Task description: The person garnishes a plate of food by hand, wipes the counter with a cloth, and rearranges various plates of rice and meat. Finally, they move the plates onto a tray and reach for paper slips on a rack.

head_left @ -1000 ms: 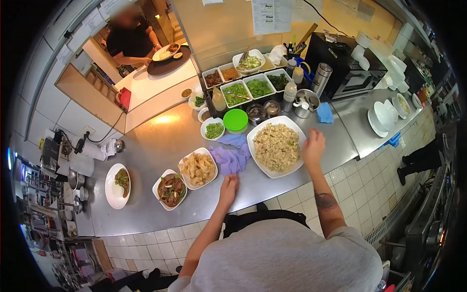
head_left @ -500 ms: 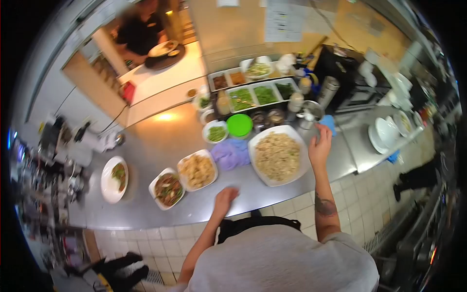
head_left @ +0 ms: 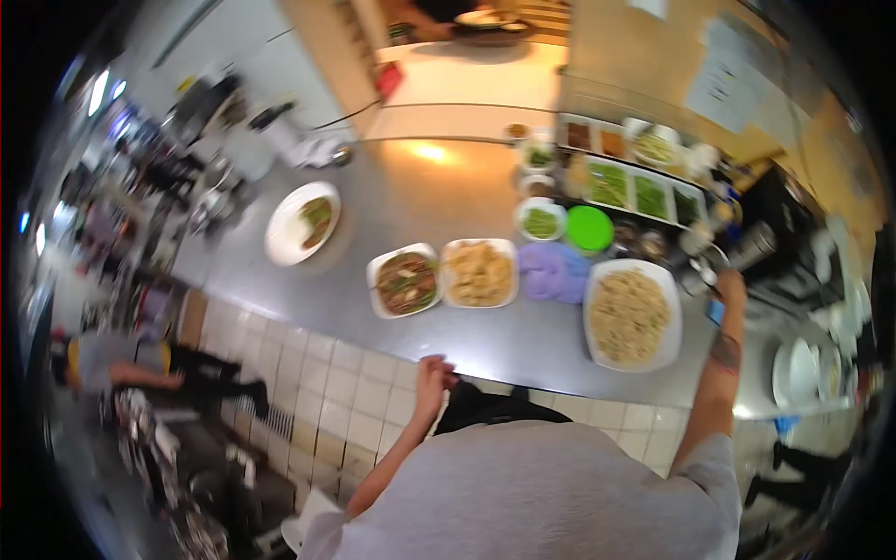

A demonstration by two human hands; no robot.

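My left hand (head_left: 432,375) is at the front edge of the steel counter (head_left: 523,341), its fingers bent and blurred; what it may hold cannot be made out. On the right, my right hand (head_left: 731,287) reaches to the small metal container (head_left: 702,269) beyond the large white dish of rice-like food (head_left: 630,315). Its fingertips are hard to see. A blue cloth (head_left: 716,311) lies just below it. Left of the large dish are a purple cloth (head_left: 553,272), a square dish of yellowish pieces (head_left: 479,273) and a dish of meat and greens (head_left: 407,282).
An oval white plate (head_left: 304,224) with food stands on the left. Trays of chopped greens (head_left: 651,196) and a green lid (head_left: 589,229) are at the back right. White bowls (head_left: 795,371) stand far right. A co-worker (head_left: 121,362) is at the lower left, another person behind the pass.
The view has swung left, so the dishes appear further right. My right hand has moved from above the blue cloth to the metal container. My left hand stays near the counter's edge.
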